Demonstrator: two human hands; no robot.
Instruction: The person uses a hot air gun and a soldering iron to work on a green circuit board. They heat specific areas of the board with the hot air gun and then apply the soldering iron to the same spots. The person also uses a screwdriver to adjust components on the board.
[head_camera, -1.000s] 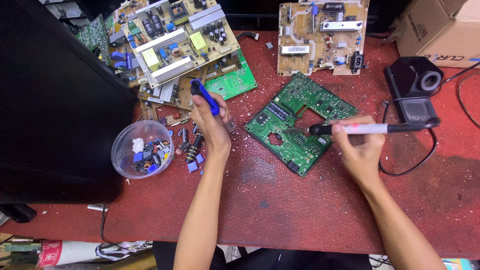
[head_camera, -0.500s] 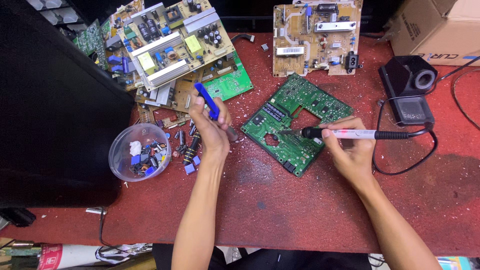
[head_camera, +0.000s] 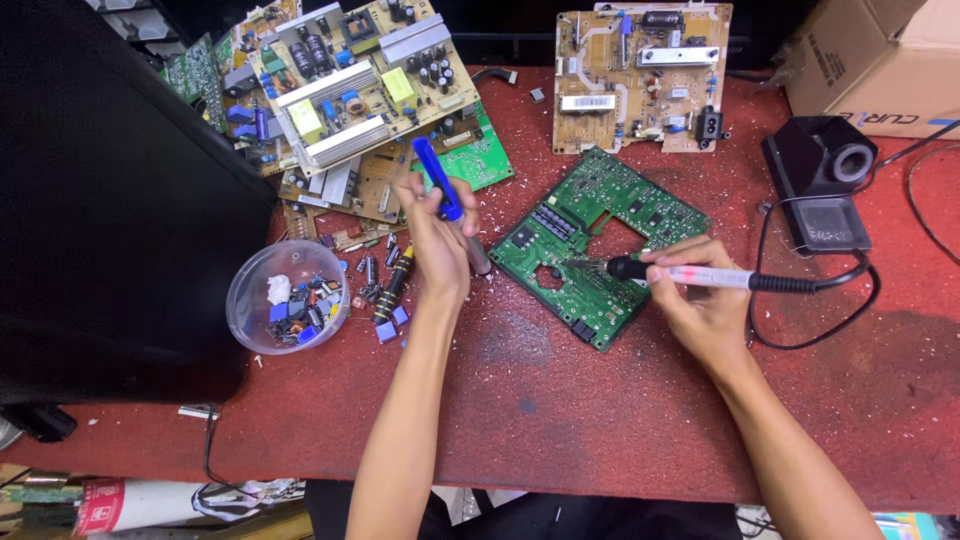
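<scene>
Green board (head_camera: 600, 245) lies flat on the red counter (head_camera: 600, 420), tilted diagonally, between the hands. Right hand (head_camera: 705, 300) is clamped pen-style on the soldering iron (head_camera: 690, 275), tip down on the board near its cutout. Left hand (head_camera: 437, 235) is closed round a blue-handled tool (head_camera: 440, 180), held upright just left of the board. Board looks light, stiff and thin, with fragile parts on top: best gripped by the bare edges. The iron is hot at the tip, so handle only. Versus half a second ago: left hand sits a touch higher, iron tip barely shifted on the board.
</scene>
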